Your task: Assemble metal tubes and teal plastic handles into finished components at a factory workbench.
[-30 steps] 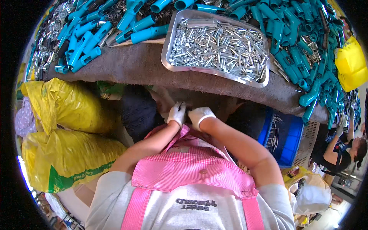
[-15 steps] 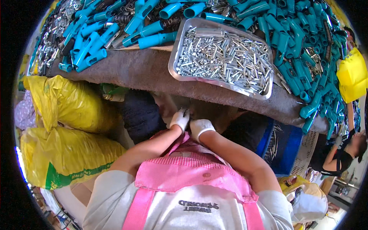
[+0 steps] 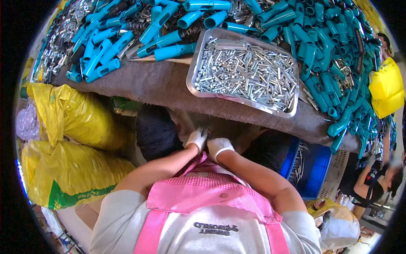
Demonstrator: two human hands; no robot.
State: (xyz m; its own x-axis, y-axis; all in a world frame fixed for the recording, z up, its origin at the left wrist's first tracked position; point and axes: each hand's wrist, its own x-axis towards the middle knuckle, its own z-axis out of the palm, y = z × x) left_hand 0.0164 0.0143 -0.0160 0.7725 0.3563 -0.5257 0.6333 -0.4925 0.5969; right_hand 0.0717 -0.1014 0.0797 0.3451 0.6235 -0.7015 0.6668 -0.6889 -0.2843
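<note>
Both gloved hands meet at frame centre, below the table edge, as they did a second ago. Left hand point(image 3: 197, 138) and right hand point(image 3: 219, 146) touch, fingers curled around something small; what it is, I cannot tell. View has tipped down slightly: metal tray point(image 3: 198, 82) of silver pins and teal tubes point(image 3: 169, 40) sit lower now. Yellow sacks point(image 3: 80, 118) at left.

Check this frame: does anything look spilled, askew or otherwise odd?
The metal tray of silver pins sits skewed to the table edge. Teal plastic handles lie in loose heaps around it. Nothing looks spilled. Both gloved hands, left hand and right hand, are together below the table edge.
</note>
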